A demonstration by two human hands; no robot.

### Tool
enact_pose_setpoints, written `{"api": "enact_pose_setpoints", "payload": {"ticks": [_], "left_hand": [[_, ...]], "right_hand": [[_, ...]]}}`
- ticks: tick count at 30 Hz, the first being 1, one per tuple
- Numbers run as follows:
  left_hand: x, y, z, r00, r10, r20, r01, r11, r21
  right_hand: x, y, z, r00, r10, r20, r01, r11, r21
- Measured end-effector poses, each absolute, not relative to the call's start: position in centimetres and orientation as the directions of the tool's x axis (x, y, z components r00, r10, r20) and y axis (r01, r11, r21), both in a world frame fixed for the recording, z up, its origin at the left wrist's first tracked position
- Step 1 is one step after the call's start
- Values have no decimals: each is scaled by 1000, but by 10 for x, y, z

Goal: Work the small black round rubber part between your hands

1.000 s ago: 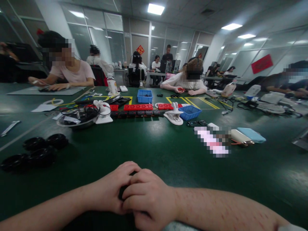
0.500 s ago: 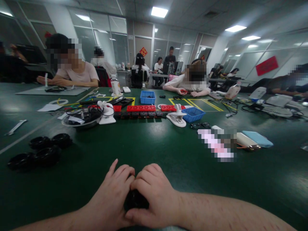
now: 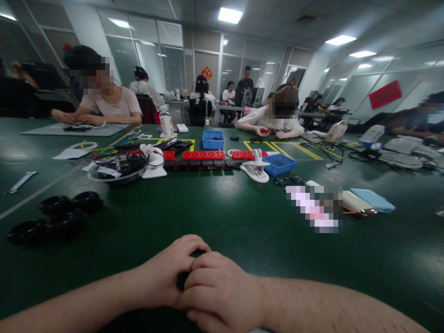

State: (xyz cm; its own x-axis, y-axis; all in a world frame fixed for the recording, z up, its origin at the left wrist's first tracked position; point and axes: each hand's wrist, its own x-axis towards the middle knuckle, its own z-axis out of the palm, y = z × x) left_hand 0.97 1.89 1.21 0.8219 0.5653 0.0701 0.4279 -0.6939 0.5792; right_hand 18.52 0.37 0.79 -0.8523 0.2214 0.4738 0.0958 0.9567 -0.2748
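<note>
My left hand (image 3: 169,270) and my right hand (image 3: 220,291) meet low in the middle of the view, just above the table's near side. Both are closed, the right fingers lapping over the left hand. Between them is a glossy black rounded thing (image 3: 181,280); only a dark sliver shows now, the palms and fingers hiding the rest. Off to the left, several black ring-shaped coils (image 3: 67,224) lie grouped on the green table (image 3: 229,217), away from my hands.
Farther back are a metal bowl (image 3: 116,178) of dark parts, red socket blocks (image 3: 203,155), a white clip stand (image 3: 255,169) and a blue tray (image 3: 279,165). A wrench (image 3: 21,182) lies left; a light-blue case (image 3: 373,200) right. Two people (image 3: 287,113) sit opposite.
My left hand has turned, its raised finger now curled down. My right hand has sunk slightly and closed further over the black thing, which shows much less than before.
</note>
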Motion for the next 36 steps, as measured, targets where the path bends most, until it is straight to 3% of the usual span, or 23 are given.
{"api": "enact_pose_setpoints", "payload": {"ticks": [7,12,17,22,25,30,36], "left_hand": [[5,20,20,834,552,-16,455,-670,586],[8,10,6,791,611,39,511,-694,507],[15,1,-3,720,693,45,575,-630,522],[14,8,3,722,688,68,541,-624,564],[10,14,6,765,640,72,493,-654,575],[8,20,11,829,552,90,407,-706,579],[9,21,19,827,561,39,434,-681,590]], "right_hand": [[185,5,6,-809,183,558,10,954,-298],[185,3,15,-683,291,670,87,943,-320],[184,-1,12,-650,457,607,283,887,-364],[183,-1,5,-699,524,486,410,851,-328],[184,1,6,-736,479,479,352,874,-334],[185,4,7,-827,309,469,177,936,-305],[185,7,8,-813,212,542,60,957,-285]]}}
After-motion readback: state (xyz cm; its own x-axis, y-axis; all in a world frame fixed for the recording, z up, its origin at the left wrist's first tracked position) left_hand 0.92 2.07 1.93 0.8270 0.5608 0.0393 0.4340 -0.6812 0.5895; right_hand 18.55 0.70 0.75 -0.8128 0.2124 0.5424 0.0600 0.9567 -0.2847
